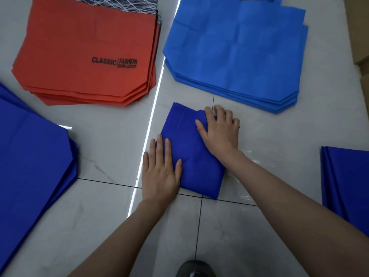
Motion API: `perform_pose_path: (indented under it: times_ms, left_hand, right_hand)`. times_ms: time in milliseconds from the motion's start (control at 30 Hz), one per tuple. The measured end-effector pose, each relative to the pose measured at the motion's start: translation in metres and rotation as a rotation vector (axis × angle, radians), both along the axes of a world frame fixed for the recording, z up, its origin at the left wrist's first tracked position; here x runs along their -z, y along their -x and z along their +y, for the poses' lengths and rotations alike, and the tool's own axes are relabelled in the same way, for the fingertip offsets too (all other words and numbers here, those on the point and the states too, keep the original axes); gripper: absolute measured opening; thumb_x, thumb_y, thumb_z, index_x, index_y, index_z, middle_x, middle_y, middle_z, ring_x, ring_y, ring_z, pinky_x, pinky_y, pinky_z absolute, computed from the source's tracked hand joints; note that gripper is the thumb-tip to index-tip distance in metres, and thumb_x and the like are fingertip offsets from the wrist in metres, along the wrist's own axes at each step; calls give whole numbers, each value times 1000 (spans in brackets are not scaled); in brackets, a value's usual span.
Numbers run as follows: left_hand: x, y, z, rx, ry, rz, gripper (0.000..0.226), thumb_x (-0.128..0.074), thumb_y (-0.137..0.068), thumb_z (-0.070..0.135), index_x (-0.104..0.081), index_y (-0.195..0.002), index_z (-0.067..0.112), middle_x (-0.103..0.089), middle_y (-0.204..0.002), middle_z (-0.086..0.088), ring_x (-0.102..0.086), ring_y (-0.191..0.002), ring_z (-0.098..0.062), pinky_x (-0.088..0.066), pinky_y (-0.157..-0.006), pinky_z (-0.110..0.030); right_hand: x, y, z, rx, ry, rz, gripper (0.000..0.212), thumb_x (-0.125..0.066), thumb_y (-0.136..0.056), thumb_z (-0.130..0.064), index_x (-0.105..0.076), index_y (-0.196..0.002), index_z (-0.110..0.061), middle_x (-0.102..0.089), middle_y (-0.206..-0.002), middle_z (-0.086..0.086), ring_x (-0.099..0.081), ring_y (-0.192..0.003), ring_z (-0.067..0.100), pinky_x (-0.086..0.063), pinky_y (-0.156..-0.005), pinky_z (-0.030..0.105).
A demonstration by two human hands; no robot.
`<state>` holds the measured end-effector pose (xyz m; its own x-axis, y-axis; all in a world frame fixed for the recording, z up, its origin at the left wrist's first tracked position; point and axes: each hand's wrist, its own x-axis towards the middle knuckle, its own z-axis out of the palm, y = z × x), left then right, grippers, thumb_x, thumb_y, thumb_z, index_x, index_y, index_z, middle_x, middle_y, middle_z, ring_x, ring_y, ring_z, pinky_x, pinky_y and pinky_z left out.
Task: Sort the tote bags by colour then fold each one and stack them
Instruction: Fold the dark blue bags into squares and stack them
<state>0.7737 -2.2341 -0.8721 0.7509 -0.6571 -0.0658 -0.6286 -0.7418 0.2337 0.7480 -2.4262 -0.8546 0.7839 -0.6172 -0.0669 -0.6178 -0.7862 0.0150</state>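
While the sorting by colour looks largely done, the folding is judged to be at an early stage. A dark blue non-woven fabric tote bag (185, 148), already folded into a compact rectangle, lies on the pale tiled floor (103, 146) in the middle of the view. It is flattened by both hands, which are set apart. The left hand (159, 170) is laid flat with straight fingers on its near left edge. The right hand (219, 132) is pressed on its far right corner with fingers slightly bent, and nothing is seen to be pinched.

Three flat piles are left unfolded: red tote bags with black lettering (83, 56) at the far left, light blue tote bags (235, 52) at the far right, and dark blue tote bags (30, 148) at the near left. A further dark blue stack (347, 176) is cut off by the right edge; whether it is made of folded bags cannot be told.

A black-and-white patterned bag (119, 3) is seen under the red pile, so that pile may need re-sorting. Brown cardboard (361, 37) stands at the far right. Nothing is seen in the way of the hands.
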Motion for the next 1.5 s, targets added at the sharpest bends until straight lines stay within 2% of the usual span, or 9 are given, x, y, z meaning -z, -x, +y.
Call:
perform_pose_path:
  times_ms: [167, 300, 467, 700, 967, 1133, 1300, 1400, 1500]
  left_hand:
    - [1, -5, 11, 8, -8, -42, 63, -25, -94, 51, -23, -147, 19, -17, -153, -16, -13, -140, -34, -9, -112, -48]
    - [-18, 4, 15, -235, 183, 131, 62, -39, -93, 51, -28, -146, 21, -19, -151, -19, -29, -131, -38, -29, -105, -48]
    - [-49, 24, 13, -362, 587, 548, 61, -58, -90, 33, -30, -144, 29, -15, -151, -1, -34, -121, -6, -31, -98, -21]
    - [-58, 37, 12, -272, 779, 908, 56, -65, -86, 18, -42, -134, 36, -41, -129, 27, -43, -117, 10, -44, -95, -19]
    - [-100, 10, -44, 106, 666, 1025, 52, -67, -85, 19, -47, -128, 42, -47, -132, 14, -52, -117, -9, -50, -92, -27]
    - [-122, 35, -103, 284, 587, 724, 56, -65, -86, 26, -40, -136, 31, -39, -133, 8, -42, -116, -2, -38, -99, -16]
    - [-122, 79, -128, 302, 571, 719, 56, -61, -88, 31, -37, -139, 29, -34, -139, 7, -41, -121, -6, -36, -93, -18]
    - [-110, 93, -118, 361, 525, 751, 49, -60, -88, 30, -43, -135, 28, -38, -129, 10, -47, -113, -4, -34, -81, -7]
    - [-97, 95, -104, 345, 491, 791, 38, -60, -88, 28, -51, -125, 28, -47, -126, 5, -55, -105, -7, -42, -89, -21]
  right_hand:
    - [-13, 19, 8, 161, -64, -14, 56, -33, -93, -60, -47, -113, -10, -51, -109, 12, -51, -93, 28, -34, -71, 35]
    - [-18, 51, 21, 438, -340, -109, 54, -38, -90, -63, -46, -101, -10, -59, -101, 8, -58, -87, 27, -38, -64, 33]
    - [-21, 86, 47, 678, -572, -322, 53, -35, -91, -64, -49, -86, -13, -58, -96, 4, -54, -81, 22, -41, -69, 34]
    - [-32, 115, 51, 829, -802, -625, 47, -36, -77, -74, -43, -72, -27, -48, -112, 1, -56, -97, 23, -49, -89, 47]
    - [-63, 177, 27, 961, -1488, -1134, 39, -63, -88, -21, -54, -125, -18, -66, -118, 1, -66, -102, 21, -55, -86, 40]
    - [-79, 203, 23, 1039, -1246, -1451, 21, -55, -94, -16, -61, -114, -21, -69, -109, -3, -67, -97, 17, -56, -81, 40]
    - [-95, 242, 6, 1318, -953, -1821, 13, -53, -97, -18, -59, -102, -28, -65, -106, -6, -65, -89, 12, -55, -67, 31]
    - [-97, 269, -10, 1482, -732, -1891, 15, -52, -97, -19, -55, -111, -23, -61, -111, -2, -63, -90, 14, -53, -64, 28]
    - [-87, 290, -24, 1675, -533, -1800, 24, -55, -95, -24, -49, -116, -13, -57, -116, 4, -59, -84, 16, -49, -65, 27]
